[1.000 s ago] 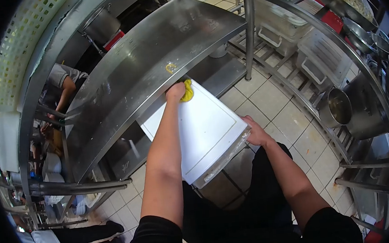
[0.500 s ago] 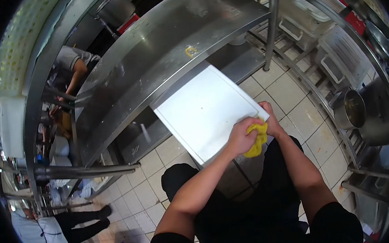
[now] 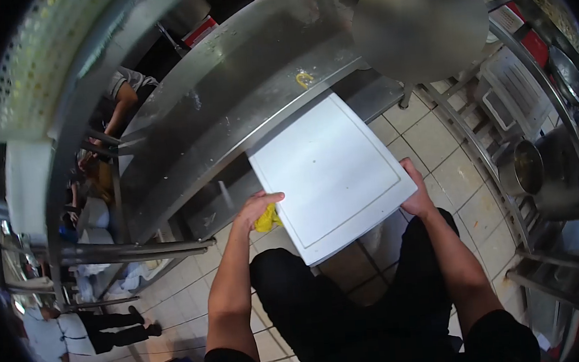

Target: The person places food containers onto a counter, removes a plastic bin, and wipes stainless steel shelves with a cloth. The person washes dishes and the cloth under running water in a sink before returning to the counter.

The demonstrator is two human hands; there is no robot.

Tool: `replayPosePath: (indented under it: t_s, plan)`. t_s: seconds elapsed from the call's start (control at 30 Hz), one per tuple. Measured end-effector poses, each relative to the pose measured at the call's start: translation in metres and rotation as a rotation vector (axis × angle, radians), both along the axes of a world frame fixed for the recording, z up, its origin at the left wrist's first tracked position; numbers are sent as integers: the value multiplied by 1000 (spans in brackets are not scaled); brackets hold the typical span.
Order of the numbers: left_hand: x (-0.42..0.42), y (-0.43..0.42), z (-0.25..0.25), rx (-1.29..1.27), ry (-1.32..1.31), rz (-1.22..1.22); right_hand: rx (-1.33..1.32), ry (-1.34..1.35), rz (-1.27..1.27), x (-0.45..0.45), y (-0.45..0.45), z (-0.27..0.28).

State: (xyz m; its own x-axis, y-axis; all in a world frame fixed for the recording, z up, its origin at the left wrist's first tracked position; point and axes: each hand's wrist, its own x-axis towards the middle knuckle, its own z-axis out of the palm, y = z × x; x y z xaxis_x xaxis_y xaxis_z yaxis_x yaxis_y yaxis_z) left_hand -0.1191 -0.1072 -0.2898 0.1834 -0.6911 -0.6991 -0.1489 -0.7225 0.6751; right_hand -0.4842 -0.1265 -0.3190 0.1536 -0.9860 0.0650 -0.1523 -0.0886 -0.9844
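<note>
A white rectangular board with a thin line along its border is tilted in front of me. Its far end meets the front edge of the steel table; I cannot tell whether it rests there. A few small dark specks dot its surface. My left hand is at the board's left edge, thumb on top, with a crumpled yellow cloth bunched in the fingers. On the opposite side, my right hand grips the near right corner, its fingers partly hidden beneath.
The steel table carries a curved yellow scrap. To the right, a metal rack holds a lidded plastic container and a steel pot. At left are another person's arm and a standing person. A blurred oval hides the upper right.
My left hand has carried the yellow cloth from the board's near right corner to its left edge. The board has shifted slightly right in view. My right hand stays at its corner.
</note>
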Motion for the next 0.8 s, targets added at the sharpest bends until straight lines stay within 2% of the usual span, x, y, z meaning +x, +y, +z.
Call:
replayPosePath:
  t_s: [0.03,0.1,0.17,0.23,0.33,0.43,0.6,0.67,0.7,0.77,0.8]
  plan:
    - [1,7,-2,-38,145,-20,21,-18,-7,-5,8,14]
    - [-14,19,24,53,257,-37,12,-30,-50,-21,21,43]
    - [-23,33,23,96,350,-10,64,78,-114,-38,38,77]
    - [-45,47,46,150,372,-38,102,112,-165,-57,59,117]
    - [-87,59,118,173,408,-125,108,197,-258,-90,96,188]
    - [-119,63,181,189,496,-297,155,145,-361,-129,139,260]
    - [-182,44,354,111,479,-365,73,118,-540,-174,184,450]
    - [-205,36,448,48,468,-430,116,168,-604,-188,200,531]
    - [-212,29,491,26,453,-485,79,167,-603,-191,204,565]
    - [-224,12,564,-43,437,-515,-167,-19,-557,-201,210,625]
    - [-227,6,600,-75,415,-542,-217,127,-548,-213,212,644]
